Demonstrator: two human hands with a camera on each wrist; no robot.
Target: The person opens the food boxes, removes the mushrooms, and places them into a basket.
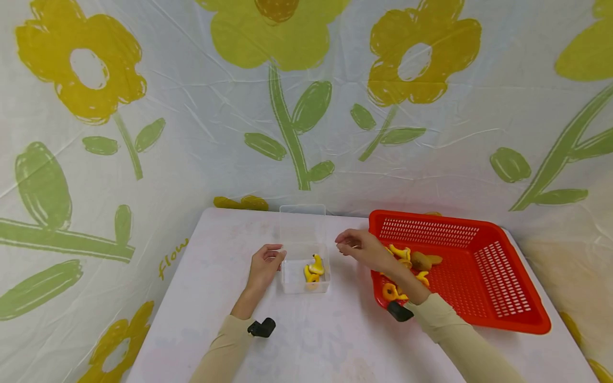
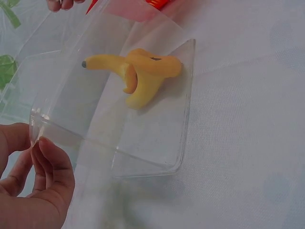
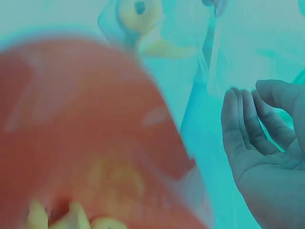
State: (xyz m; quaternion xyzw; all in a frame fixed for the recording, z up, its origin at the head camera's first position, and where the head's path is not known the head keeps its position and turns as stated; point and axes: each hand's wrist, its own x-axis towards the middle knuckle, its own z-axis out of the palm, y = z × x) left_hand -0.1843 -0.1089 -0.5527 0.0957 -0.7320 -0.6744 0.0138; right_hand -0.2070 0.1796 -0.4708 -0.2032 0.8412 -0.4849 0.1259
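Note:
A clear plastic box [image 1: 293,287] with its lid [image 1: 303,223] tipped up at the back stands on the table. Inside it lie yellow pieces [image 1: 316,264] that look like toy banana peels; in the left wrist view one banana-like piece [image 2: 155,71] has a dark tip. My left hand [image 1: 263,266] pinches the box's left rim, thumb and fingertips meeting at the clear wall [image 2: 38,125]. Between the box and the red basket, my right hand [image 1: 361,247] hovers with loosely bent fingers [image 3: 229,112] and nothing in them.
The red perforated basket [image 1: 507,324] stands at the right, under my right forearm. Several more yellow peel-like pieces [image 1: 390,291] and a brownish piece [image 1: 421,260] lie in its left part. A flower-printed cloth [image 1: 201,106] hangs behind the table [image 1: 287,340].

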